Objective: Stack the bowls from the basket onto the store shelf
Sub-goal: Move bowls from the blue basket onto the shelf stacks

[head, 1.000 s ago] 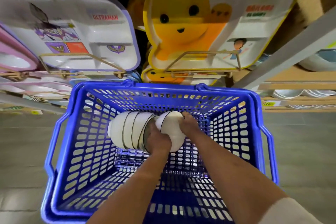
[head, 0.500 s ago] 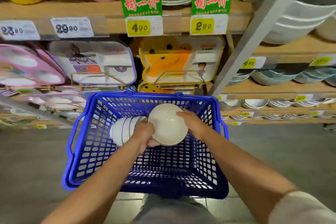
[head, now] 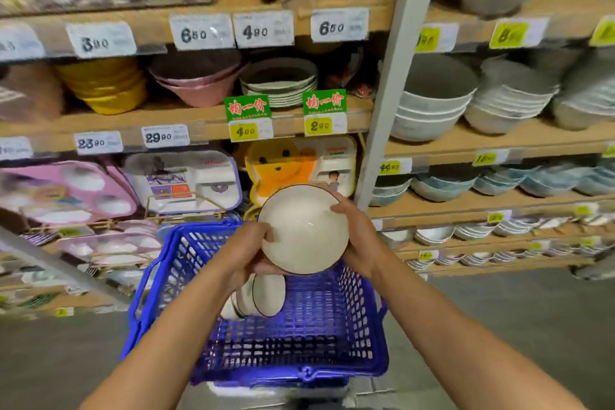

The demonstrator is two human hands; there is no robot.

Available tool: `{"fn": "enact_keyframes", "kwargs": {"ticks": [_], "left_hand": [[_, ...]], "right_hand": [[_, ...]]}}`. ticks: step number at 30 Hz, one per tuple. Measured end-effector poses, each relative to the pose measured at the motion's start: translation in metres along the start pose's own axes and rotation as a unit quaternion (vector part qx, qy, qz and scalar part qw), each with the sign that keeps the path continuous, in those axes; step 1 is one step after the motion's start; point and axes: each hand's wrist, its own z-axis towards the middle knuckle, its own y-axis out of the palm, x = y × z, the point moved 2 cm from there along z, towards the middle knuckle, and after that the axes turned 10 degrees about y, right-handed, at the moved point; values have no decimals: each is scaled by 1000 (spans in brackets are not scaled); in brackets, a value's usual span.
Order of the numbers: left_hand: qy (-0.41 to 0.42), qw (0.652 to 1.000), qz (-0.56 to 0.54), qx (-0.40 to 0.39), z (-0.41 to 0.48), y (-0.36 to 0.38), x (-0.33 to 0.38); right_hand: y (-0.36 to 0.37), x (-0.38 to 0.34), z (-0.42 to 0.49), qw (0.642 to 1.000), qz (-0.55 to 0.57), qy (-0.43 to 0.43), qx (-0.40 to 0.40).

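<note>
A white bowl (head: 304, 230) with a thin dark rim is held up above the blue plastic basket (head: 319, 349), its inside facing me. My left hand (head: 246, 250) grips its left edge with the thumb on the inside. My right hand (head: 357, 236) grips its right edge, fingers curled over the rim. Several more white bowls (head: 263, 296) lie nested on their side in the basket, partly hidden by my left hand and the lifted bowl.
Wooden store shelves (head: 199, 120) fill the view, with price tags along their edges. Children's divided plates (head: 186, 180) stand behind the basket. Stacks of bowls (head: 429, 103) sit on the right shelves beyond a grey upright post (head: 382, 116). Grey floor lies below.
Both hands have lifted one bowl up out of the basket, away from the nested stack. My view has tilted up, showing higher shelves.
</note>
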Motion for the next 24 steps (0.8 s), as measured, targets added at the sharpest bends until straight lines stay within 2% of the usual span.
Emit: {"fn": "enact_keyframes", "kwargs": {"ticks": [4,7,9,11,14,16,19,24], "left_hand": [[78,996,37,-36,-22,13,42],[170,982,73,-39,-33,19,64],[259,964,26,-55,-36,25,73],[310,947,-51,-66,-43,33,80],[332,929,-148,-67,-54,51,89],[329,923,-188,-66,-64,62,98],[329,913,-215,-109,-74,84,109],[292,918,-217,-157,-84,148,115]], "right_hand": [[20,-30,-39,996,34,-71,46],[33,-49,-68,991,58,-96,76],[40,-60,-86,987,73,-103,99],[47,-68,-100,985,97,-105,95],[53,-81,-127,983,87,-134,85],[53,-89,-144,981,42,-174,80],[45,-98,-166,965,6,-241,105],[7,-116,-199,928,53,-320,183]]}}
